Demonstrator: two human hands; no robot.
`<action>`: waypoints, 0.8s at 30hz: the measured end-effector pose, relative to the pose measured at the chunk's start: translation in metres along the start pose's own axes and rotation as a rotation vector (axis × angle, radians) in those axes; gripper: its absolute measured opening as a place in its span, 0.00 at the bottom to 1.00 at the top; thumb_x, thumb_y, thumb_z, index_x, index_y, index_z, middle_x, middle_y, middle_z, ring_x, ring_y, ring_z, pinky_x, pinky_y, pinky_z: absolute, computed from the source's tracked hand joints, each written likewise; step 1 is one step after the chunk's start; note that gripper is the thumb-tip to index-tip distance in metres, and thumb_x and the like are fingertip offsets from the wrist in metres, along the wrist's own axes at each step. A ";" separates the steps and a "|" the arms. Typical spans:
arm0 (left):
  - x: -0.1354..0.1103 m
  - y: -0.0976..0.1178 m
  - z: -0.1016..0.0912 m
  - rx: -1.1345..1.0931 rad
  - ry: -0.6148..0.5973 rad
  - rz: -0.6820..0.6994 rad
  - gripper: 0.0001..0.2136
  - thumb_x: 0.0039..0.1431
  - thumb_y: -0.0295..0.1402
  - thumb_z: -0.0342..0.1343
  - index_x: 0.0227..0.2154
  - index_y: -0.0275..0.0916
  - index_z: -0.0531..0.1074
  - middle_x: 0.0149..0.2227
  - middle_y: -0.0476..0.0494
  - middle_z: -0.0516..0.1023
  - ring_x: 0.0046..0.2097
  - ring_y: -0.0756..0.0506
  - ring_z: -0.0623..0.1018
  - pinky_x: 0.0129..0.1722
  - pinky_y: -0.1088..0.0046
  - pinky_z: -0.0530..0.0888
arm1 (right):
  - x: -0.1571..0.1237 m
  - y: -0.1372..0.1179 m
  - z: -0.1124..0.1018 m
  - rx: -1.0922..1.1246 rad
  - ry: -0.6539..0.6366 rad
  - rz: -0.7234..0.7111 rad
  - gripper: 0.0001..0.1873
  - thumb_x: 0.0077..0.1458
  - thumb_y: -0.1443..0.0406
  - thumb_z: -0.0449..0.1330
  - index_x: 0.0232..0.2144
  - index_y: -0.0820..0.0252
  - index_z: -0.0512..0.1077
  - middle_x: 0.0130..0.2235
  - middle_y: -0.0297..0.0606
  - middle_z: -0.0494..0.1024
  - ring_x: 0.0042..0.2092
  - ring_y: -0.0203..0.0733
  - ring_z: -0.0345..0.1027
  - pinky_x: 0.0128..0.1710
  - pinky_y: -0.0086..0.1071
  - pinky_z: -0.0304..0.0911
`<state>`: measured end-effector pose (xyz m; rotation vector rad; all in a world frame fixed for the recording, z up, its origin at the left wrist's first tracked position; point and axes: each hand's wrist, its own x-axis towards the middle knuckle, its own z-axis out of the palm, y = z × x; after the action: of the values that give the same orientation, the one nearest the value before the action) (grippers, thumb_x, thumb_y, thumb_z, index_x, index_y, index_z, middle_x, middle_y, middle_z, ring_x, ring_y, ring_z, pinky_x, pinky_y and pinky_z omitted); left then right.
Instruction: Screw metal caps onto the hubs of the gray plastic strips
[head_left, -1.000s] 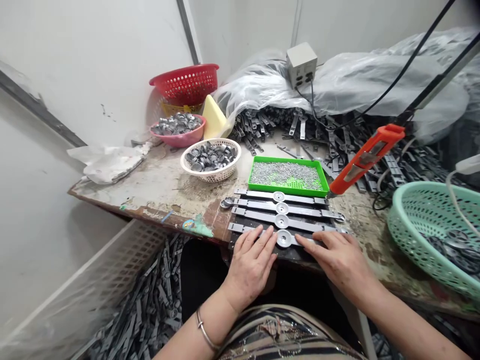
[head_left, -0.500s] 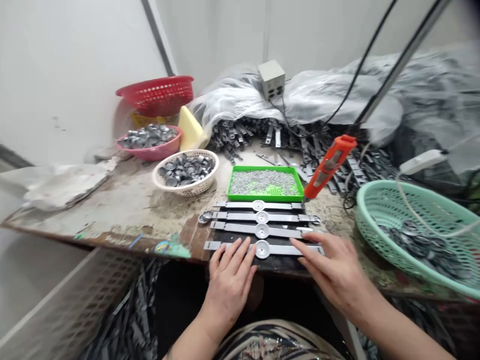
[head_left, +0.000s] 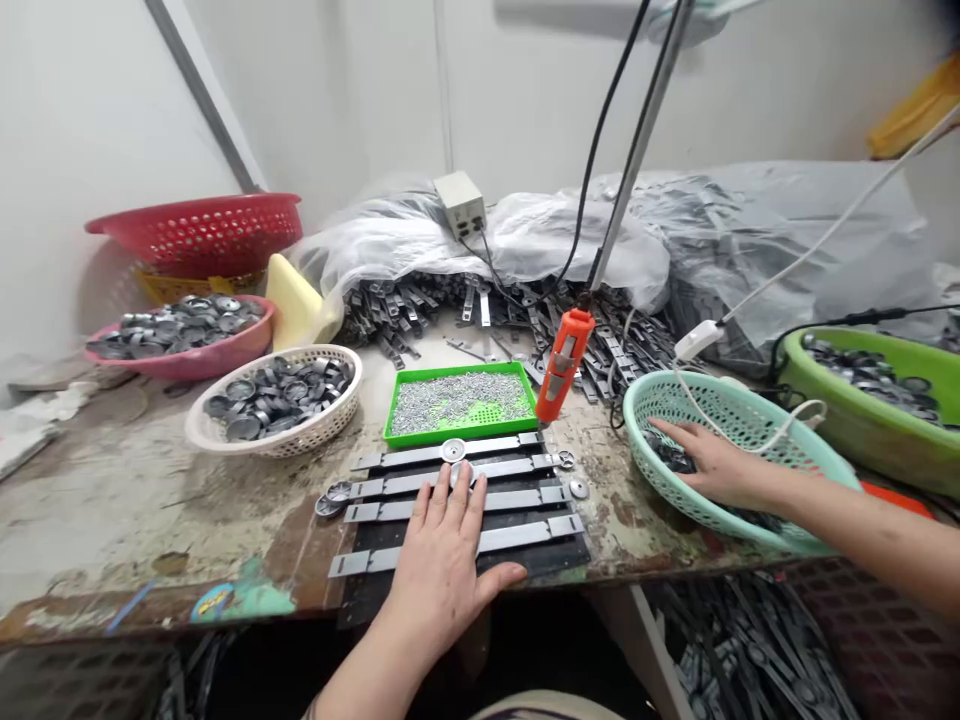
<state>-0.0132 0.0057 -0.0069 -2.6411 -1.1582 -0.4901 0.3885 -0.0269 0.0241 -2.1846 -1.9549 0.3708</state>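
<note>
My left hand [head_left: 441, 565] lies flat, fingers spread, across several grey plastic strips shaped like watch bands; its fingertips touch the round middle of the second strip [head_left: 517, 468]. The nearest strip [head_left: 525, 535] runs under the palm, its middle hidden. On the farthest strip [head_left: 405, 458], a round cup shows uncovered. The strips lie on a black board [head_left: 555, 555]. Over on the right, my right hand [head_left: 720, 465] reaches into a teal basket [head_left: 787, 425] of dark round parts [head_left: 671, 458]. Its fingers are apart, with the tips partly hidden among the parts.
An orange electric screwdriver [head_left: 565, 365] hangs behind the strips, beside a green tray [head_left: 457, 372] of small metal bits. Left stand a cream basket [head_left: 330, 425] and a pink bowl [head_left: 187, 360] of round parts. A lime basin [head_left: 832, 400] stands right. A white cord crosses the teal basket.
My right hand has left the nearest strip and moved right into the teal basket. My left hand has shifted forward over the strips. The view has turned right.
</note>
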 end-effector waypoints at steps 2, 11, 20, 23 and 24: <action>0.000 0.000 0.003 0.012 -0.019 0.001 0.40 0.54 0.59 0.48 0.61 0.32 0.57 0.63 0.31 0.57 0.64 0.30 0.55 0.59 0.49 0.54 | 0.008 -0.001 0.009 0.028 0.002 -0.029 0.32 0.48 0.58 0.58 0.56 0.57 0.64 0.46 0.48 0.70 0.45 0.49 0.67 0.50 0.40 0.60; 0.002 0.004 -0.007 0.019 -0.100 -0.025 0.40 0.54 0.58 0.50 0.61 0.32 0.57 0.63 0.30 0.56 0.64 0.31 0.56 0.59 0.49 0.55 | 0.034 0.007 0.010 0.120 0.058 0.013 0.10 0.50 0.60 0.52 0.30 0.58 0.71 0.31 0.40 0.70 0.34 0.44 0.65 0.41 0.37 0.61; 0.002 0.004 -0.007 0.005 -0.134 -0.036 0.40 0.55 0.58 0.49 0.62 0.32 0.55 0.64 0.30 0.54 0.64 0.30 0.54 0.60 0.48 0.54 | 0.011 -0.072 -0.040 0.489 0.120 0.158 0.21 0.56 0.47 0.48 0.35 0.55 0.68 0.21 0.29 0.61 0.21 0.34 0.54 0.19 0.28 0.51; 0.002 0.005 -0.008 -0.007 -0.183 -0.063 0.41 0.55 0.59 0.48 0.62 0.32 0.54 0.65 0.31 0.52 0.65 0.30 0.52 0.60 0.48 0.53 | 0.000 -0.116 -0.034 0.481 0.132 -0.008 0.18 0.56 0.49 0.51 0.36 0.55 0.69 0.24 0.30 0.64 0.24 0.35 0.58 0.23 0.28 0.56; 0.001 0.006 -0.009 -0.011 -0.199 -0.073 0.41 0.54 0.60 0.47 0.62 0.32 0.54 0.65 0.31 0.52 0.65 0.30 0.51 0.61 0.48 0.52 | -0.001 -0.127 -0.026 0.425 0.151 -0.098 0.16 0.57 0.52 0.51 0.36 0.56 0.69 0.26 0.32 0.67 0.27 0.36 0.61 0.27 0.30 0.60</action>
<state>-0.0100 0.0000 0.0013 -2.7148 -1.3157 -0.2497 0.2766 -0.0125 0.0872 -1.7890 -1.7072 0.5330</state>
